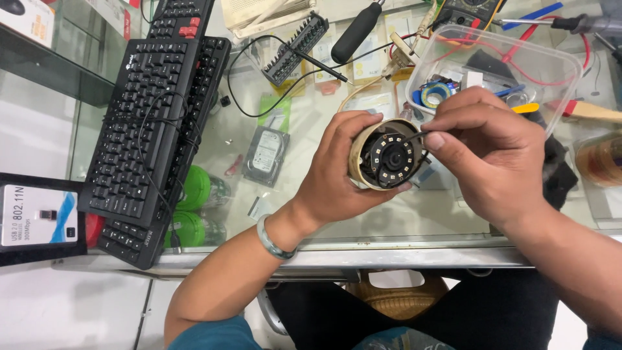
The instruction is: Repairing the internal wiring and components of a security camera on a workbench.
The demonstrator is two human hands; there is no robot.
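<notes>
We find the work at the stage of opening up a small round security camera, a beige cylindrical housing with a black front face, a central lens and a ring of small light-coloured LEDs around it. The unit is held above the glass worktop, clear of the surface, its face tilted up toward the head camera.

Our left hand wraps the housing from behind and below, fingers curled around the rim, thumb along the upper edge: a closed, steady grasp on the camera body. Our right hand pinches a thin metal tool, thumb and forefinger pressed together on its shaft; its tip rests at the upper right edge of the LED face. Whether it is a driver or a probe we cannot tell, as the hand hides the handle.

We judge the step in hand to be freeing or prying the front LED board. The next move calls for a firm hold by the left hand and light, controlled pressure at the tip, so it does not slip across the lens.

Nearby we note a clear plastic container of parts just beyond the right hand, a bare hard drive, a screwdriver bit set and two black keyboards to the left.
</notes>
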